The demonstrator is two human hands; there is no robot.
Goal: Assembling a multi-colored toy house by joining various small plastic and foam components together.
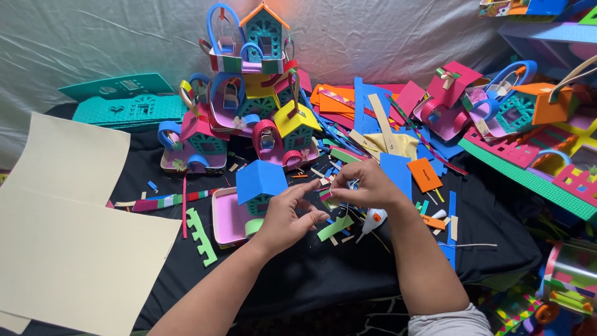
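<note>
Small foam piece: we see a little green and pink piece (328, 199) near the middle of the frame, held between the two hands just above the black cloth (323, 267); it is too small for us to tell its exact shape.
Right hand: our right hand (367, 186) pinches this piece with thumb and fingertips closed on it.
Left hand: our left hand (287, 218) is half open, fingers spread, the fingertips just beside the piece; we cannot tell if they really touch it.
Blue-roofed house: a small foam house with blue roof (261, 183) stands on a pink tray (225, 218), just left of the left hand.
Glue bottle: a white bottle (373, 221) lies on the cloth, directly under the right hand.
Green strip: a flat green strip (334, 228) lies between the wrists.
Toothed strip: a light green toothed strip (200, 236) lies left of the tray.
House pile: many finished colourful houses (255, 93) are stacked in the upper middle of the frame.
Foam scraps: sheets and strips (379, 118) are spread at upper right.
Cream sheets: two large cream sheets (68, 249) lie at lower left.
</note>
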